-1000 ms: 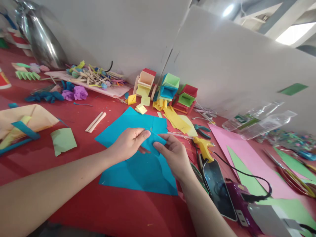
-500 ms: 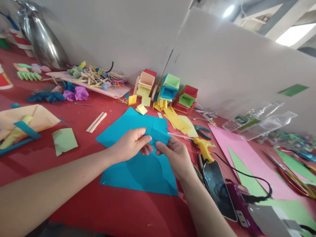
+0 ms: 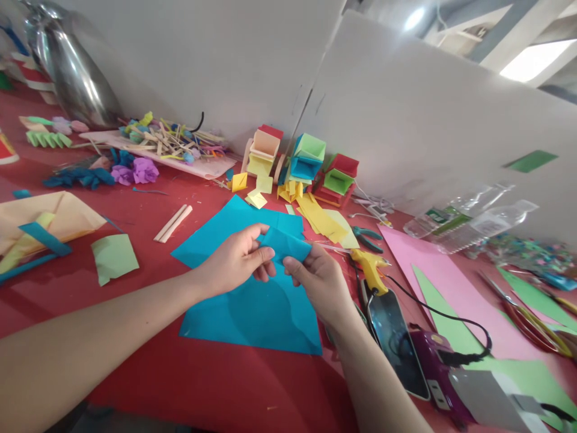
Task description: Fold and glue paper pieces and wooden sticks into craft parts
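A small piece of blue paper (image 3: 287,243) is pinched between my two hands, with a crease or fold showing across it. My left hand (image 3: 246,252) grips its left side between thumb and fingers. The right side is in the closed thumb and fingers of my right hand (image 3: 318,273). Below them, larger blue paper (image 3: 252,322) lies flat on the red table (image 3: 216,391), partly covered by my hands and their shadow. Beside my right hand rests a yellow glue gun (image 3: 370,269). My fingers hide the lower edge of the held piece.
Folded paper boxes (image 3: 307,157) stand along the grey wall, with yellow paper strips (image 3: 318,216) before them. A black phone (image 3: 396,340) and a purple power adapter (image 3: 439,373) lie right. Scissors (image 3: 518,313) and plastic bottles (image 3: 487,225) are farther right. Wooden sticks (image 3: 173,223) lie left.
The held blue paper has tilted slightly, its right corner now reaching a little farther right. Both hands keep their grip. The whole view has shifted slightly.
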Demonstrator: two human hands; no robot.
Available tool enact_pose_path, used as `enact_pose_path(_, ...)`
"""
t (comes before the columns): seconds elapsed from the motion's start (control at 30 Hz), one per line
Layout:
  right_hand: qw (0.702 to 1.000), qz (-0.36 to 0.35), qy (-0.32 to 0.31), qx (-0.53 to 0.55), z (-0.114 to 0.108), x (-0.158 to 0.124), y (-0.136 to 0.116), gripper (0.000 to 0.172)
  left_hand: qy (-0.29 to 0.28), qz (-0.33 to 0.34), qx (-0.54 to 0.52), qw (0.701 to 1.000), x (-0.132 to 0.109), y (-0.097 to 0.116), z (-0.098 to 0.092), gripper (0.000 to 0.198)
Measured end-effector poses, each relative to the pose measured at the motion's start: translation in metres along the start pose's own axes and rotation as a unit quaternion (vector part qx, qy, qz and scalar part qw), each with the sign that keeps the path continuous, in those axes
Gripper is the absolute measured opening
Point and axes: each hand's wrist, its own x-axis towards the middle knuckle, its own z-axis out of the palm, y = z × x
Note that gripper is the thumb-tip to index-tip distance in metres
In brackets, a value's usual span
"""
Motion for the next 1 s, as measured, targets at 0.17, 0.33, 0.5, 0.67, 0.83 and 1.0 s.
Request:
enact_pose_path(0.17, 1.0, -0.003, 0.009, -0.008, 0.0, 0.0, -0.001, 0.025, -0.013, 0.002, 0.002, 1.0, 0.004, -0.004, -0.007, 0.037)
enact_pose_path(0.33, 1.0, -0.009, 0.026, -0.015, 0.0, 0.001, 0.0, 0.025, -0.012, -0.005, -0.005, 1.0, 0.008, -0.007, -0.01, 0.034)
enact_pose_path(0.5, 1.0, 0.002, 0.022, -0.008, -0.001, 0.001, 0.0, 0.025, -0.041, -0.024, -0.028, 0.998, 0.009, -0.007, -0.01, 0.024)
enact_pose_path(0.67, 1.0, 0.0, 0.022, 0.008, -0.003, 0.001, -0.001, 0.024, -0.047, -0.025, -0.06, 0.997, 0.008, -0.005, -0.011, 0.038)
enact_pose_path(0.83, 0.999, -0.017, 0.036, 0.03, -0.003, 0.001, -0.002, 0.023, -0.034, -0.02, -0.077, 0.996, 0.009, -0.004, -0.013, 0.04)
enact_pose_path(1.0, 0.999, 0.0, 0.033, 0.013, -0.002, 0.001, -0.001, 0.027, -0.034, -0.042, -0.074, 0.996, 0.009, -0.005, -0.01, 0.024)
